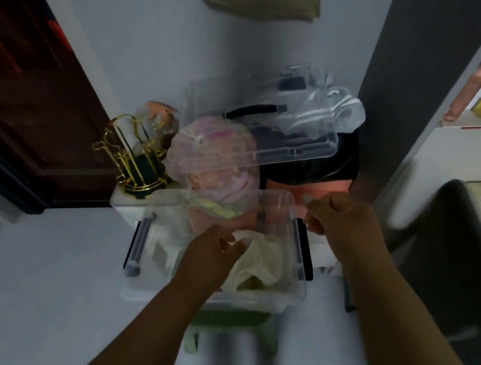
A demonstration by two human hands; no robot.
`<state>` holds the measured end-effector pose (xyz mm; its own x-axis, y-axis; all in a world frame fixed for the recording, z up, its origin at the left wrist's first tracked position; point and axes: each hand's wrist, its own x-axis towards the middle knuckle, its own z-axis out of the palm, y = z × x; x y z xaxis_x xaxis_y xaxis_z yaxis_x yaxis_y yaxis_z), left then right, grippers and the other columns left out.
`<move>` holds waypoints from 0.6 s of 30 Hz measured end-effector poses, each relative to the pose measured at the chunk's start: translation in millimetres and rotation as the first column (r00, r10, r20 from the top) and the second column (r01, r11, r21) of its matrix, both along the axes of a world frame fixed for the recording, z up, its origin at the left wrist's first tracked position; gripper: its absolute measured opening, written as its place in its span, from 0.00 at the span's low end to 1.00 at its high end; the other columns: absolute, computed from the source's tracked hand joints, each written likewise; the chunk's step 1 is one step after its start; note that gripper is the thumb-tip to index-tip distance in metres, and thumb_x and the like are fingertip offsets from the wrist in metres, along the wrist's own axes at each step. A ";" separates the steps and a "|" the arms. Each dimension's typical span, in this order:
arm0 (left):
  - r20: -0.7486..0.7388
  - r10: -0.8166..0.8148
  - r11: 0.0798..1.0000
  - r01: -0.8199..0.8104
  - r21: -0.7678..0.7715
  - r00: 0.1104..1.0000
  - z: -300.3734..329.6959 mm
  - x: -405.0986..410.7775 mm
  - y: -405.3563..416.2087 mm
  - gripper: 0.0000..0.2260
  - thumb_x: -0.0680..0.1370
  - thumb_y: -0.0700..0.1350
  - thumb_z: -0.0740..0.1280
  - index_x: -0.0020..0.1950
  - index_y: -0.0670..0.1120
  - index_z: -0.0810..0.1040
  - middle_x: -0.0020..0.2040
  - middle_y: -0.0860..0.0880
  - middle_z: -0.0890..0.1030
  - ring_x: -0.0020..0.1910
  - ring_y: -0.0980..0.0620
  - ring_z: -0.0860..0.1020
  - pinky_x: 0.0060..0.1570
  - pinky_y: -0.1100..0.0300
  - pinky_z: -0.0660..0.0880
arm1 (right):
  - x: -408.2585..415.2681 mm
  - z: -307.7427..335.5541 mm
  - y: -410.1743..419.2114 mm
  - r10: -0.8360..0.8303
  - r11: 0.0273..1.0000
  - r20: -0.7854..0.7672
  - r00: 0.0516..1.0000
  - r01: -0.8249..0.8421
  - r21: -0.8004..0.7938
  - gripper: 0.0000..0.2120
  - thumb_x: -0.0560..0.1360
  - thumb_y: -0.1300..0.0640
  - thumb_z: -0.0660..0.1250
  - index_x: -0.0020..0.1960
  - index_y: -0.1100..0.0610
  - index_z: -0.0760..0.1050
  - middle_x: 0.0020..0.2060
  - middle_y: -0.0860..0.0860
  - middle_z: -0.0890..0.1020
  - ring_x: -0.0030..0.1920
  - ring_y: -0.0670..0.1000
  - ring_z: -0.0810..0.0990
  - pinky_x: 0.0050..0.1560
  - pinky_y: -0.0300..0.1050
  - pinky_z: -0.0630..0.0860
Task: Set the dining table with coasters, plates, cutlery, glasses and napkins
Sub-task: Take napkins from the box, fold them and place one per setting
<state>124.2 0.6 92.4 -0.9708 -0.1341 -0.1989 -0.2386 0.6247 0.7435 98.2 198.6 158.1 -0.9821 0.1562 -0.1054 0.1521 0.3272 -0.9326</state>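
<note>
A clear plastic storage box (293, 299) sits on a green stool (229, 317) below me, with no lid on it. Cream cloth (263, 266), possibly napkins, lies folded inside. My left hand (211, 254) reaches into the box with loosely curled fingers just over the cloth. My right hand (337, 221) is curled at the box's far right corner and seems to grip the rim there. A gold wire rack (138, 159) with glasses in it stands to the left on a white ledge.
A clear lid (271, 143) rests tilted over a pink mesh bundle (206, 151) and a black bag (314, 169) behind the box. A dark wooden door (13, 64) is at the left and a dark chair (454, 266) at the right. The floor is pale tile.
</note>
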 end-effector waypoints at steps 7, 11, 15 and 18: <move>0.370 -0.057 0.993 0.090 -0.072 0.927 -90.0 -49.8 14.7 0.28 0.72 0.60 0.71 0.64 0.44 0.70 0.63 0.45 0.75 0.61 0.47 0.75 0.53 0.61 0.70 | -59.3 -42.5 -5.4 0.024 0.999 0.134 0.991 -0.026 0.020 0.15 0.75 0.55 0.67 0.33 0.63 0.74 0.36 0.65 0.80 0.33 0.53 0.74 0.40 0.48 0.74; 0.522 -0.051 0.981 0.139 -0.132 0.851 -135.6 -64.5 27.2 0.40 0.71 0.65 0.68 0.73 0.41 0.61 0.69 0.40 0.69 0.66 0.42 0.71 0.62 0.53 0.71 | -78.3 -61.7 -6.8 0.011 0.999 0.200 0.980 -0.017 0.029 0.14 0.75 0.57 0.67 0.34 0.62 0.74 0.36 0.62 0.81 0.34 0.54 0.76 0.44 0.50 0.77; 0.614 -0.006 0.963 0.170 -0.209 0.789 -177.0 -69.8 32.5 0.41 0.73 0.64 0.67 0.74 0.39 0.57 0.69 0.39 0.69 0.68 0.40 0.70 0.63 0.53 0.68 | -90.6 -81.1 -5.5 -0.041 0.998 0.244 0.969 0.029 0.055 0.14 0.75 0.57 0.68 0.32 0.58 0.73 0.33 0.58 0.81 0.34 0.53 0.76 0.44 0.50 0.77; 0.600 -0.021 0.944 0.213 -0.251 0.800 -193.5 -72.5 11.9 0.26 0.78 0.55 0.65 0.69 0.39 0.68 0.67 0.40 0.73 0.66 0.43 0.72 0.61 0.57 0.68 | -96.7 -91.9 -5.6 -0.069 0.996 0.278 0.958 0.051 0.071 0.15 0.75 0.57 0.68 0.30 0.55 0.71 0.28 0.50 0.79 0.32 0.47 0.76 0.40 0.44 0.75</move>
<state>51.7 12.4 -101.1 -0.6935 -0.1717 -0.6997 -0.4750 0.8392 0.2648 1.5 193.0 66.2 -0.9031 0.2294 -0.3629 0.4255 0.3656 -0.8278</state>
